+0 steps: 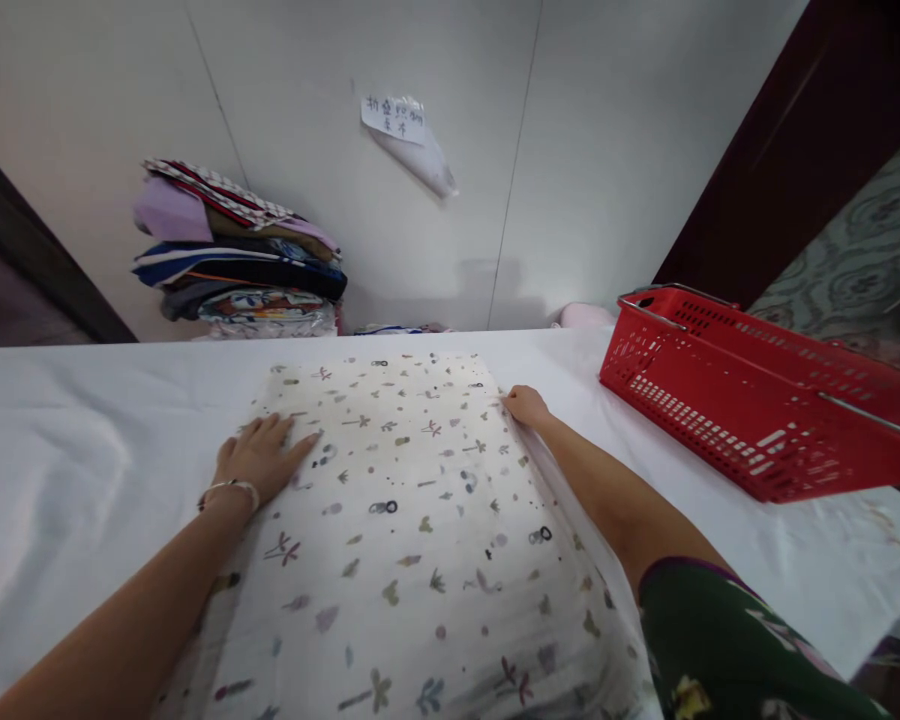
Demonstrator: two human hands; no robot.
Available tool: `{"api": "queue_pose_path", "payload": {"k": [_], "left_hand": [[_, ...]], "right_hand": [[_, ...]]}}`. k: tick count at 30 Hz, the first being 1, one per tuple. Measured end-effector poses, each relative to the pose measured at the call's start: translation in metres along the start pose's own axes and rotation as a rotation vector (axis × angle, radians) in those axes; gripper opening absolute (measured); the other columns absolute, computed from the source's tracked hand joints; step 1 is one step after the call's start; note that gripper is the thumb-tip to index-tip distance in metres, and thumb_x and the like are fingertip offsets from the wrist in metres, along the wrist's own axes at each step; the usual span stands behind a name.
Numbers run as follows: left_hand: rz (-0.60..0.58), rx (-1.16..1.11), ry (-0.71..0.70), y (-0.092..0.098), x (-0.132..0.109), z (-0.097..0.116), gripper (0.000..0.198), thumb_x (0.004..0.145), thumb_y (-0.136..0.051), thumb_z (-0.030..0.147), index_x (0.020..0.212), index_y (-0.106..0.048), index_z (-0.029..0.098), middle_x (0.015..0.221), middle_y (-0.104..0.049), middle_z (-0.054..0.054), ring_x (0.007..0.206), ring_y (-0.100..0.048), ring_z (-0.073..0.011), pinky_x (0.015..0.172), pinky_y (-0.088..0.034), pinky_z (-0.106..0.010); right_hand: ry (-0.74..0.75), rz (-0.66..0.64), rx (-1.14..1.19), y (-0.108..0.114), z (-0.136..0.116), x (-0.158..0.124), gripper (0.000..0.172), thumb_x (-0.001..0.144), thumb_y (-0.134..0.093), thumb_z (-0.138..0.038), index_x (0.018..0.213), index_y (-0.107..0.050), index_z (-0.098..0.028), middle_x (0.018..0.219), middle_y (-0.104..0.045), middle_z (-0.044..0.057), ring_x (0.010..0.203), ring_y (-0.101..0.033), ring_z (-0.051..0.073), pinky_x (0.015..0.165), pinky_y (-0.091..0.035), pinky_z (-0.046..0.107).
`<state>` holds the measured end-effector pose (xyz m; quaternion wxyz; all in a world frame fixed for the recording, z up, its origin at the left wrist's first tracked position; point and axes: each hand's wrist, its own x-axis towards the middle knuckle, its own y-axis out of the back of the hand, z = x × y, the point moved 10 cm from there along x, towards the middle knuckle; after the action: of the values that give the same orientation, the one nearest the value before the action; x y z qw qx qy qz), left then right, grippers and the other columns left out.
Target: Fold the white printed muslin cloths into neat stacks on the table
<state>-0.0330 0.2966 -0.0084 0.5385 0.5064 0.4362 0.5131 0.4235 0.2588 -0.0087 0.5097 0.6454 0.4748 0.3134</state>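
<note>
The left grip (259, 462) lies palm down, its fingers spread apart, on the left edge of a white rectangular cloth (412, 500) printed with small palm-like and leaf motifs; it clasps nothing. The right grip (526, 405) is closed, fingers curled on the cloth's right edge near its far corner. Between the two grips and nearer than both, the cloth lies spread over a white-fabric-covered worktop (97, 420). Right of the right grip stands a long red perforated plastic basket (757, 400). Beyond the left grip, past the worktop's far edge, rises a stack of multicoloured folded textiles (240, 262).
</note>
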Motion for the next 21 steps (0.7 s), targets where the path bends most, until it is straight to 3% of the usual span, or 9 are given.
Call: {"api": "queue_pose_path", "payload": {"k": [6, 9, 14, 18, 21], "left_hand": [[0.057, -0.006, 0.007, 0.007, -0.002, 0.000, 0.069, 0.079, -0.025, 0.061, 0.129, -0.045, 0.018, 0.142, -0.033, -0.009, 0.133, -0.021, -0.0283, 0.106, -0.019, -0.049], [0.092, 0.005, 0.011, 0.011, -0.004, -0.001, 0.066, 0.081, -0.025, 0.059, 0.128, -0.046, 0.018, 0.143, -0.033, -0.007, 0.133, -0.021, -0.0274, 0.106, -0.018, -0.048], [-0.002, -0.017, -0.003, -0.002, -0.001, -0.002, 0.070, 0.080, -0.023, 0.062, 0.130, -0.044, 0.017, 0.143, -0.032, -0.008, 0.132, -0.022, -0.0310, 0.105, -0.016, -0.053], [0.006, -0.054, -0.005, -0.002, 0.000, -0.003, 0.068, 0.080, -0.026, 0.060, 0.128, -0.046, 0.016, 0.141, -0.035, -0.010, 0.132, -0.024, -0.0305, 0.105, -0.015, -0.053], [0.022, -0.090, -0.002, 0.003, -0.002, -0.002, 0.065, 0.082, -0.028, 0.058, 0.127, -0.047, 0.014, 0.140, -0.037, -0.012, 0.131, -0.025, -0.0287, 0.106, -0.014, -0.050]], "right_hand": [[0.005, -0.012, -0.012, -0.002, -0.010, 0.003, 0.034, 0.082, -0.045, -0.047, 0.085, -0.063, -0.018, 0.094, -0.066, 0.009, 0.083, -0.060, 0.020, 0.063, -0.040, 0.025], [0.006, 0.006, -0.030, -0.004, -0.016, 0.002, 0.030, 0.085, -0.043, -0.041, 0.089, -0.061, -0.018, 0.097, -0.065, 0.009, 0.087, -0.059, 0.021, 0.065, -0.041, 0.026], [0.002, 0.034, -0.057, -0.006, -0.019, 0.001, 0.031, 0.090, -0.035, -0.033, 0.102, -0.057, -0.015, 0.108, -0.061, 0.013, 0.096, -0.056, 0.021, 0.073, -0.041, 0.028], [0.011, -0.029, -0.051, -0.007, -0.016, -0.003, 0.034, 0.088, -0.041, -0.041, 0.094, -0.061, -0.015, 0.102, -0.064, 0.012, 0.092, -0.058, 0.021, 0.070, -0.040, 0.026], [0.033, -0.082, -0.042, -0.008, -0.009, -0.022, 0.035, 0.083, -0.048, -0.045, 0.086, -0.064, -0.014, 0.095, -0.065, 0.011, 0.087, -0.059, 0.020, 0.067, -0.039, 0.024]]}}
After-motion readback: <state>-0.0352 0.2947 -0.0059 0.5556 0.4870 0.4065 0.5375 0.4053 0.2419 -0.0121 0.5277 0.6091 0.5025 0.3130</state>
